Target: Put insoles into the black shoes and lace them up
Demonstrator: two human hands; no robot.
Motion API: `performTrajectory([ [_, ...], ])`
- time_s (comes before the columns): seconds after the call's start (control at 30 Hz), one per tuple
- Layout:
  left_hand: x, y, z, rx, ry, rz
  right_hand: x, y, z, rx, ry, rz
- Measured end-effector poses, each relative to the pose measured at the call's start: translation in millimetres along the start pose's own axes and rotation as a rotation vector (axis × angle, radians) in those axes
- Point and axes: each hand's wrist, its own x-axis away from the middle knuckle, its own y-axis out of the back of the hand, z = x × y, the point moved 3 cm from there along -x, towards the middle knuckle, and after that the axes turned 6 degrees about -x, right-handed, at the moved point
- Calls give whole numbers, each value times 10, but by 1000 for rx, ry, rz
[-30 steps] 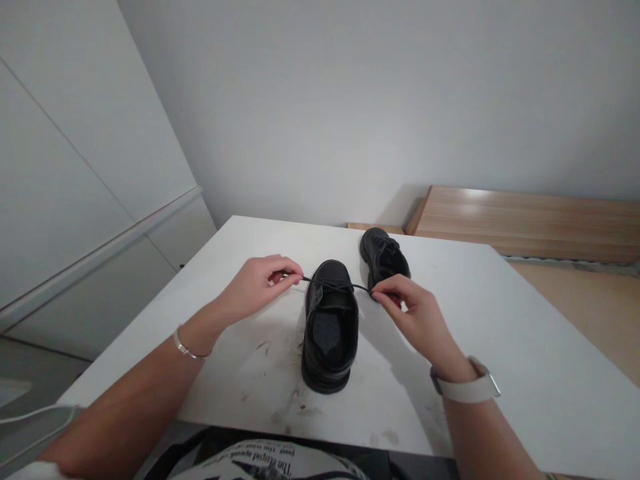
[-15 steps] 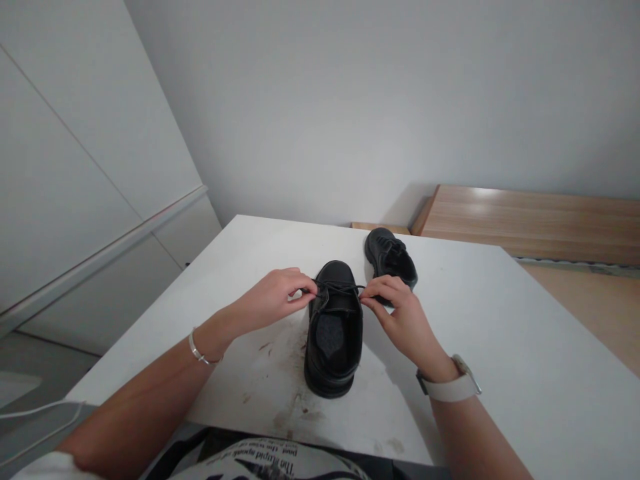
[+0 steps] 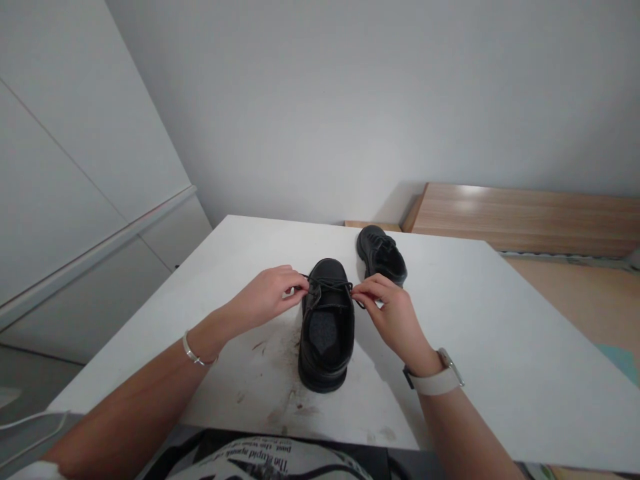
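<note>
A black lace-up shoe [image 3: 326, 333] stands on the white table [image 3: 500, 347], heel toward me. My left hand [image 3: 267, 297] pinches one end of its black lace [image 3: 331, 285] at the shoe's left side. On the right side, my right hand [image 3: 387, 313] pinches the other end. Both hands sit close to the eyelets, with the lace short between them. A second black shoe [image 3: 381, 255] lies farther back and to the right, just beyond my right hand.
Dark smudges mark the table near the front edge, left of the shoe. A wooden bench or platform [image 3: 525, 217] runs behind the table at the right. White cabinet panels [image 3: 75, 200] stand at the left.
Both hands have moved inward from a wide stretch of the lace until they are close to the shoe's sides. The view has shifted slightly.
</note>
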Motion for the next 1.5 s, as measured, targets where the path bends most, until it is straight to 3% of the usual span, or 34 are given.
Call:
performTrajectory([
  [0.2, -24, -50, -11, 34, -2, -14, 6, -5, 29, -6, 2, -11],
  [0.4, -22, -68, -77, -195, -56, -179, 51, -35, 46, 10, -20, -21],
  [0.63, 32, -144, -199, -73, 62, -76, 90, -74, 277, 31, -79, 5],
  [0.83, -45, -114, -336, -137, 110, -50, 10, -141, 479, 426, -72, 181],
  [0.97, -112, -89, -325, -254, 128, 45, -55, -205, 529, 596, -91, 239],
  [1.37, -105, 6, -320, -398, 141, 215, -151, -324, 558, 619, -64, 270],
  [1.5, -133, -3, -336, -503, 176, 184, -185, -352, 491, 630, -51, 228],
])
